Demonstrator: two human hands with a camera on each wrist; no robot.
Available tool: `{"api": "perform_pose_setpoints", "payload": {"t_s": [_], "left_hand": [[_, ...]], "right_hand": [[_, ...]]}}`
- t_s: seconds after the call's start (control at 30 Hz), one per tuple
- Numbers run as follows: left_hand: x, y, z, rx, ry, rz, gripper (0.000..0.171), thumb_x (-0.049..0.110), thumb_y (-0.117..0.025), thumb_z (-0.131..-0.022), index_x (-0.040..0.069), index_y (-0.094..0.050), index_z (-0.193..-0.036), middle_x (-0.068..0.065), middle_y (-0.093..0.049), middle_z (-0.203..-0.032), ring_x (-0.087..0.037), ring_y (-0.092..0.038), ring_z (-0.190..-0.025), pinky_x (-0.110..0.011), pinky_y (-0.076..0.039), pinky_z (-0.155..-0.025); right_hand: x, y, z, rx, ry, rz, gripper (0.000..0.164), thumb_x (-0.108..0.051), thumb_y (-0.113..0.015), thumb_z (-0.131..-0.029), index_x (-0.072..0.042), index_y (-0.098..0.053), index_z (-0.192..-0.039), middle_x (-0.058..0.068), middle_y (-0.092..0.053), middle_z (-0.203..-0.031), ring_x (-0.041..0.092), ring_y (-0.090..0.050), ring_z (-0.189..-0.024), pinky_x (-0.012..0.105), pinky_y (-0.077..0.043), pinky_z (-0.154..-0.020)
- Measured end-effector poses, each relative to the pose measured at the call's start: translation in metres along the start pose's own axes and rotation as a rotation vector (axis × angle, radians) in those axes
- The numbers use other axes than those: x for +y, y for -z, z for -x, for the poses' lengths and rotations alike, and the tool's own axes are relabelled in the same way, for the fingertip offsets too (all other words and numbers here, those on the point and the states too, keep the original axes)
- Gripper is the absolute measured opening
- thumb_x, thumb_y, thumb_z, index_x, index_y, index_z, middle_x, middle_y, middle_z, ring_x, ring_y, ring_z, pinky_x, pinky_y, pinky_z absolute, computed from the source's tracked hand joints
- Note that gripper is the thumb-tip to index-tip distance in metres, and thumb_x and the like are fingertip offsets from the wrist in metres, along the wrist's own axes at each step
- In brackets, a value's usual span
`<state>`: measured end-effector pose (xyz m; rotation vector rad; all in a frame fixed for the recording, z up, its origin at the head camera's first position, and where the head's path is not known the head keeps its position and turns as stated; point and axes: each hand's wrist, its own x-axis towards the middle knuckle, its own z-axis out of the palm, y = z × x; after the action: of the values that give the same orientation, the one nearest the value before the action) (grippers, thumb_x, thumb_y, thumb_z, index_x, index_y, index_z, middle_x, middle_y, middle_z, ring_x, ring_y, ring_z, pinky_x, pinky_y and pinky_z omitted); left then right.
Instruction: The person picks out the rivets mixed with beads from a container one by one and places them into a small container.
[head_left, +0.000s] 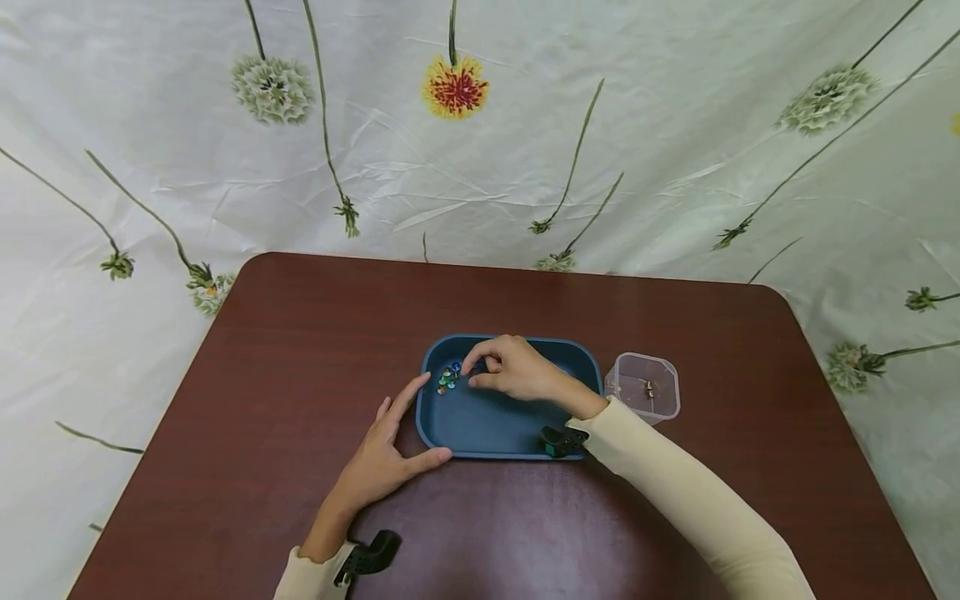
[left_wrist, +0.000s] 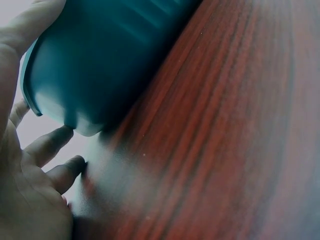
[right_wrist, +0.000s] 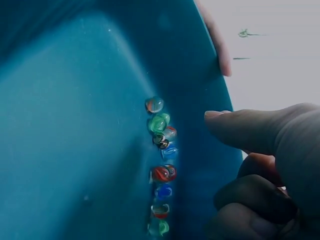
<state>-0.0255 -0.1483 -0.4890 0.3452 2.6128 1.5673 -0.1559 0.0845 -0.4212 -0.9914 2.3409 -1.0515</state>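
Observation:
A blue tray [head_left: 510,429] lies on the table. Several glass marbles [head_left: 448,377] are gathered near its left end; in the right wrist view, marbles [right_wrist: 162,173] line up along the foot of the wall, with a small shiny brownish piece [right_wrist: 162,141] among them. My right hand [head_left: 517,369] hovers over the tray beside the marbles, its thumb [right_wrist: 245,127] extended and apart from the other fingers, which bend. I see nothing held in it. My left hand [head_left: 382,458] spreads around the tray's left end, thumb and fingers straight, touching its side.
A clear plastic box [head_left: 660,367] stands just right of the tray, with small coppery metal pieces [head_left: 650,389] inside. Below is a dark red-brown wooden table [head_left: 322,333]. A white flower-printed cloth [head_left: 510,167] hangs behind it.

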Motion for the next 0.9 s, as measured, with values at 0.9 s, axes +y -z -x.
{"api": "perform_pose_setpoints", "payload": {"t_s": [0.9], "left_hand": [[0.001, 0.0, 0.001, 0.0, 0.009, 0.019, 0.098, 0.038, -0.081, -0.084, 0.035, -0.021, -0.16, 0.0, -0.027, -0.164, -0.033, -0.032, -0.149, -0.061, 0.0, -0.124]], "right_hand": [[0.008, -0.018, -0.025, -0.03, -0.067, 0.103, 0.017, -0.011, -0.068, -0.096, -0.01, -0.075, -0.112, -0.005, -0.038, -0.047, 0.007, -0.031, -0.04, 0.018, -0.03, -0.046]]}}
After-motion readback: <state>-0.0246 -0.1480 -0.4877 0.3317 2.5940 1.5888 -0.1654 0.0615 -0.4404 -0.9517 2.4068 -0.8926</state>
